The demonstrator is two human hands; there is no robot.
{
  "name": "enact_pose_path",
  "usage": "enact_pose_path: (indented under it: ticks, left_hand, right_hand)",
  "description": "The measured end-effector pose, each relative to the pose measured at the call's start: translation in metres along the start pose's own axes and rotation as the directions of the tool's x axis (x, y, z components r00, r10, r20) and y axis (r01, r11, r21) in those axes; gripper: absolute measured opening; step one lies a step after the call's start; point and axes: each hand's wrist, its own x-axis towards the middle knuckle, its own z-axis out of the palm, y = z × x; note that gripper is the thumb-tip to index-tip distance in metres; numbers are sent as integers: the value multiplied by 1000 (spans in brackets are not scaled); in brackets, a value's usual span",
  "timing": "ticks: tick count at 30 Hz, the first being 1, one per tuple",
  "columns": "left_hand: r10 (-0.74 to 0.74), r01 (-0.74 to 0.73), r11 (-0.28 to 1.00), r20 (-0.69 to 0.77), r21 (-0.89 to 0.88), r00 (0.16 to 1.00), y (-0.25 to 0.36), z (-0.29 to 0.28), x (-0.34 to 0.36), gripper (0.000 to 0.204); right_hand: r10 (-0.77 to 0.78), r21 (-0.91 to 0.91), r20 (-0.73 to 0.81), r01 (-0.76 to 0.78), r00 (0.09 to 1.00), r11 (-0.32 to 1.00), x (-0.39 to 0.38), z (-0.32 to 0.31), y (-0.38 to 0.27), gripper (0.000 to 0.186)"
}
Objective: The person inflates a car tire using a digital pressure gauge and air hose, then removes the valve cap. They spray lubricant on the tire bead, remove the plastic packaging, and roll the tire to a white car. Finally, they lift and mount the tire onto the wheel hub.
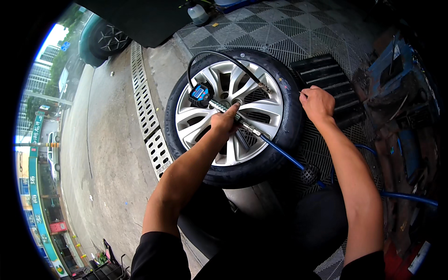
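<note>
My left hand (225, 119) grips the silver handle of an air inflator with a blue-and-black digital gauge (201, 94), held over a tyre (289, 116) with a silver alloy wheel (191, 116) lying flat. A black hose (207, 53) loops from the gauge to a metal fitting (263, 87) at the rim's upper right. A blue air hose (284, 153) runs from the inflator toward the lower right. My right hand (318, 103) is at the tyre's right edge, fingers pinched on a small thin item that I cannot make out.
A black ribbed mat (329, 70) lies right of the tyre on grey tiles (247, 23), with dark worn equipment (396, 93) beyond. A perforated drain cover (140, 88) runs along the left beside concrete pavement (107, 163). A car wheel (109, 39) stands upper left; a plastic bottle (197, 14) stands at the back.
</note>
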Motion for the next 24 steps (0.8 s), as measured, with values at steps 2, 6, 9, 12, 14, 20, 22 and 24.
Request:
enact_pose_path:
  ticks: [2, 6, 9, 12, 14, 20, 22, 24]
  left_hand:
    - [5, -5, 1000, -3, -2, 1000, -1, -3, 1, 57]
    - [21, -23, 999, -33, -48, 999, -1, 0, 0, 59]
    - [45, -47, 999, -62, -25, 997, 1, 1, -1, 60]
    - [46, -45, 999, -70, 6, 996, 0, 0, 3, 61]
    - [43, -42, 999, -63, 16, 997, -1, 0, 5, 61]
    - [-6, 7, 999, -27, 43, 1000, -1, 0, 3, 62]
    - [-8, 8, 1000, -20, 24, 1000, 0, 1, 1, 62]
    - [-12, 12, 1000, -12, 12, 1000, 1, 2, 0, 63]
  right_hand:
    - [0, 4, 1, 0, 1000, 1000, 0, 1, -2, 20]
    - [12, -13, 15, -12, 1000, 1000, 0, -3, -3, 20]
    - [31, 18, 81, -33, 996, 999, 1, -8, -4, 21]
    - [27, 49, 68, -30, 997, 998, 0, -7, -4, 21]
    - [12, 20, 35, -13, 999, 1000, 0, -6, -2, 20]
    - [-4, 27, 10, 3, 1000, 1000, 0, -5, -2, 21]
    - [-5, 20, 12, 5, 1000, 1000, 0, -5, -2, 21]
    - [-1, 1, 21, 1, 1000, 1000, 1, -3, -2, 21]
